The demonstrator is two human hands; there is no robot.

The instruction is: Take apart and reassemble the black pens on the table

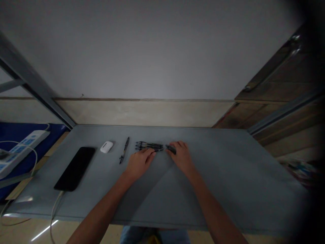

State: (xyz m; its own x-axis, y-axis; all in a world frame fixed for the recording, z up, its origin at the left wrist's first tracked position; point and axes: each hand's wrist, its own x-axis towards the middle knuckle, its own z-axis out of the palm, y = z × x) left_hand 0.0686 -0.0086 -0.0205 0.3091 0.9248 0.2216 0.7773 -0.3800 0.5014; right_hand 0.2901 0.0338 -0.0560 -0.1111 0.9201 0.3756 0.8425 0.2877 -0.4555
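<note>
On the grey table (241,162), several pens (148,145) already lie bunched together; the left hand (139,163) is at them, its grip unclear. The right hand (182,156) pinches a dark item (171,149), perhaps a pen. One lone pen (124,150) lies ungathered.

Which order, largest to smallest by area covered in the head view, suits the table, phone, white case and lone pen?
1. Table
2. Phone
3. White case
4. Lone pen: longer than the case but far thinner, so it covers less.
</note>
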